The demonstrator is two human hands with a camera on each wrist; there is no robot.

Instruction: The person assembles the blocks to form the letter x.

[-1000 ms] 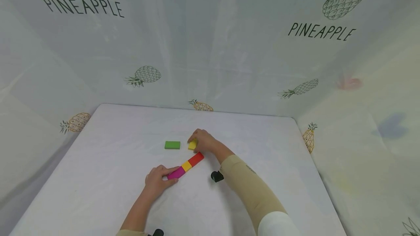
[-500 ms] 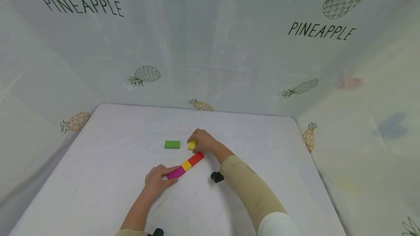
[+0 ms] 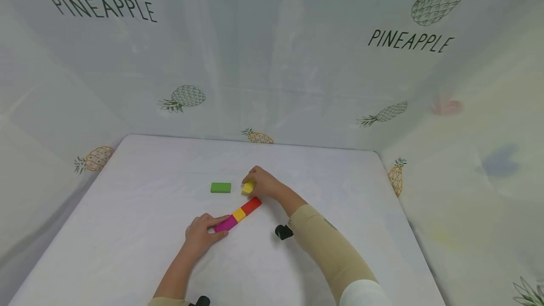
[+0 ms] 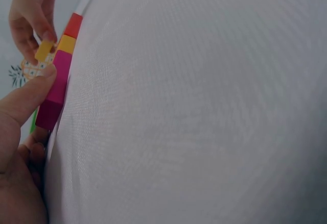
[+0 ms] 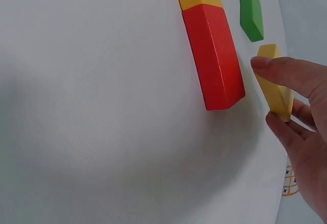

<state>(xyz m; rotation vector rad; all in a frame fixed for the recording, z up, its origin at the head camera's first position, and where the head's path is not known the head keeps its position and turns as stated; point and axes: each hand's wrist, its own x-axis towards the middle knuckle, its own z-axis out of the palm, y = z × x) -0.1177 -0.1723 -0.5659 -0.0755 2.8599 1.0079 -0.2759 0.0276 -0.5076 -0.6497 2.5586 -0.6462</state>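
Where the left hand (image 3: 199,233) is working: the magenta block (image 3: 225,224) is being pinched between thumb and fingers, at the near end of a slanting three-block row. A light, even squeeze is probably being called for; by too firm a push, the joints might be skewed.

Green block (image 3: 220,188): it is lying flat on the white table (image 3: 127,249), beyond the row and apart from it, and is being touched by neither hand. It is best being given room by passing fingers.

Orange block (image 3: 239,215): it is being flanked by the magenta block and the red one, with both ends touching. Straightness is being judged most easily here.

Yellow block (image 3: 248,187): it is being held just beyond the row's far end, apart from the red block. Whether its underside is touching the table cannot be told.

Red block (image 3: 251,206): the row's far end is being formed by it, and its end face is being left exposed. Since knuckles are hovering near, a sideways nudge is being risked.

Right hand (image 3: 264,184): the yellow block is being gripped by thumb and fingertips on opposite sides. For good control, pressure is best being kept even and the block level.

Black fitting (image 3: 284,232): it is jutting from the right sleeve (image 3: 333,254), so clearance from the row is being advised.
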